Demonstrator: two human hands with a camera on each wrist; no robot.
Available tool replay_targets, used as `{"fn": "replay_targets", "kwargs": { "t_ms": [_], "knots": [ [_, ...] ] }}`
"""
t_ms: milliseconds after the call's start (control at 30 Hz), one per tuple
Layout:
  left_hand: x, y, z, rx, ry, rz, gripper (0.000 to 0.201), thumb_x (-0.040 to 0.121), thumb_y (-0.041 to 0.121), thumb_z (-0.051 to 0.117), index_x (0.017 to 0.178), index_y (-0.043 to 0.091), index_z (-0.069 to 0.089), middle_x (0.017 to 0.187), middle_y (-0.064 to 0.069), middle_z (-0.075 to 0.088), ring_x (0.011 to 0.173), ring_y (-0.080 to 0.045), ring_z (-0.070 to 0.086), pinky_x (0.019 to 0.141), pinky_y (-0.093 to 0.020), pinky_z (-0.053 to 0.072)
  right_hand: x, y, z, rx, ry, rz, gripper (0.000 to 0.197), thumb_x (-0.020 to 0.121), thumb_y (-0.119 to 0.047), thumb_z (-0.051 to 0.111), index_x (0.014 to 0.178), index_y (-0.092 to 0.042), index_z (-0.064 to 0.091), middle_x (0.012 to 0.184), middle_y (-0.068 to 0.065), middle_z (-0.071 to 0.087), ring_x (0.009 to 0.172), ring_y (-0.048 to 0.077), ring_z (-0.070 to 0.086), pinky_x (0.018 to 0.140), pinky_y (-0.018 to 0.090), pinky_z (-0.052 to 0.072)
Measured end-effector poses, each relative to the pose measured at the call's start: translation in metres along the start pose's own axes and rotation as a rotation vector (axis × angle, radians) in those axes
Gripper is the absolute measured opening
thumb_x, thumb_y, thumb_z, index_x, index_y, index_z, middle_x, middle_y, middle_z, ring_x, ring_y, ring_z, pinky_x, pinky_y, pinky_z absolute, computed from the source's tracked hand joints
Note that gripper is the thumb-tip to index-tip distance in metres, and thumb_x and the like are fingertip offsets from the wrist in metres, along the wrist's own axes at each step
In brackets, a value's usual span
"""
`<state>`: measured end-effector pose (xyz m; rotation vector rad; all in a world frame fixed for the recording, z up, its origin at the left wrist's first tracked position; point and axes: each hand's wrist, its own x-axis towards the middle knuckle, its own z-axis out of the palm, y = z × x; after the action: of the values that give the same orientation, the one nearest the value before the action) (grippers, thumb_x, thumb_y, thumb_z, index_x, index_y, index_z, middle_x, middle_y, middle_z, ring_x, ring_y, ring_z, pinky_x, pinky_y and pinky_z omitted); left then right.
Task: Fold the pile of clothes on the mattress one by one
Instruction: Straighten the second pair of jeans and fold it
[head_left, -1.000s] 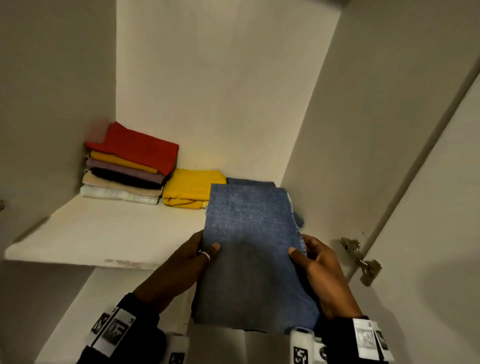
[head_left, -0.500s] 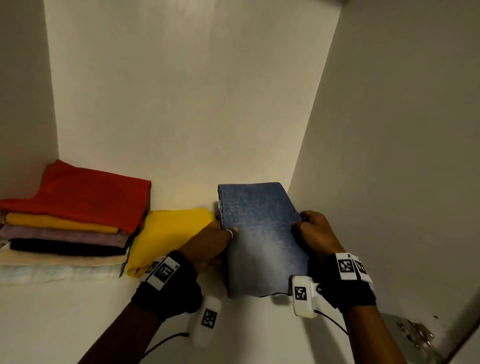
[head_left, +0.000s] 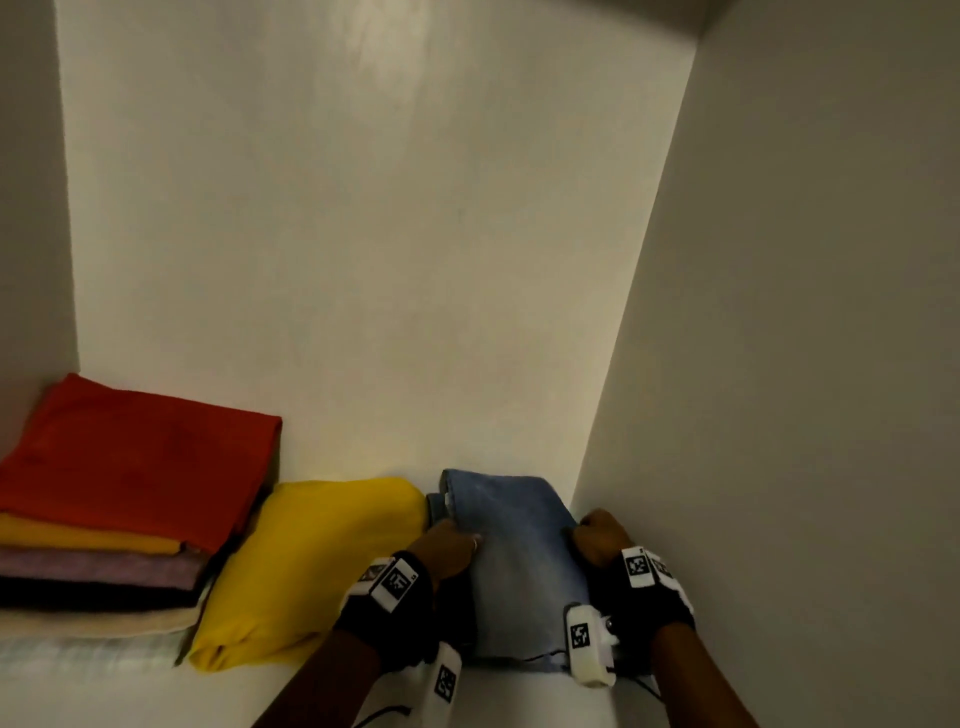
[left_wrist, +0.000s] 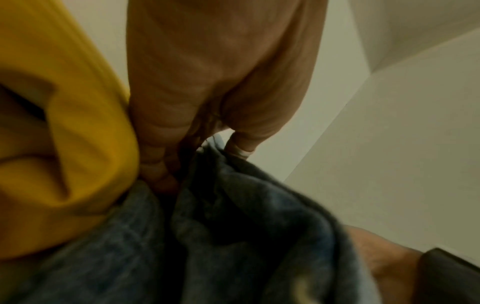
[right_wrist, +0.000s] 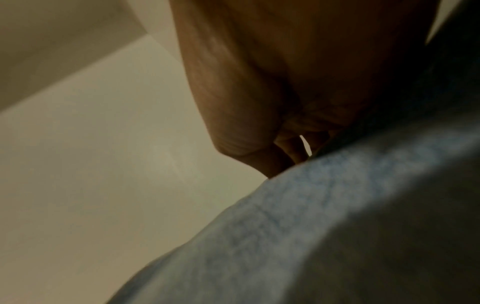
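Stowing step in hand: left hand (head_left: 451, 546) and right hand (head_left: 597, 535) grasp the folded denim garment (head_left: 519, 566) on the shelf (head_left: 130, 696) beside the yellow garment (head_left: 311, 566); next move likely calls for release.

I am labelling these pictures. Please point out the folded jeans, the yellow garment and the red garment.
folded jeans (head_left: 511, 561): head view, middle of top face.
yellow garment (head_left: 317, 561): head view, centre of upper surface.
red garment (head_left: 140, 462): head view, middle of top of stack.
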<state>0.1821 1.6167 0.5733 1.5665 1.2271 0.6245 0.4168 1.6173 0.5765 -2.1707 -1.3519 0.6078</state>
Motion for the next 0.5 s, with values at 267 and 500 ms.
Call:
{"fn": "replay_targets", "kwargs": {
  "t_ms": [267,500],
  "knots": [
    [0.016,0.012,0.000,0.662,0.116,0.056,0.061,0.101,0.037,0.048,0.153,0.015,0.026,0.162,-0.013,0.020,0.146,-0.035,0.025,0.117,-0.042,0.026,0.001,-0.017,-0.007,-0.196,0.122,-0.116,0.045,0.096,-0.028,0.056,0.133,-0.003,0.053,0.138,0.018,0.054,0.125,0.034,0.053,0.100,0.034,0.043],
    [0.019,0.049,-0.008,1.174,0.049,0.163,0.063,0.091,0.051,0.060,0.148,0.031,0.041,0.154,-0.006,0.036,0.142,-0.033,0.029,0.112,-0.051,0.029,-0.003,-0.074,-0.006,-0.491,0.039,-0.417,0.046,0.091,-0.038,0.062,0.135,-0.025,0.057,0.138,0.007,0.056,0.124,0.029,0.055,0.105,0.046,0.044]
  ]
}}
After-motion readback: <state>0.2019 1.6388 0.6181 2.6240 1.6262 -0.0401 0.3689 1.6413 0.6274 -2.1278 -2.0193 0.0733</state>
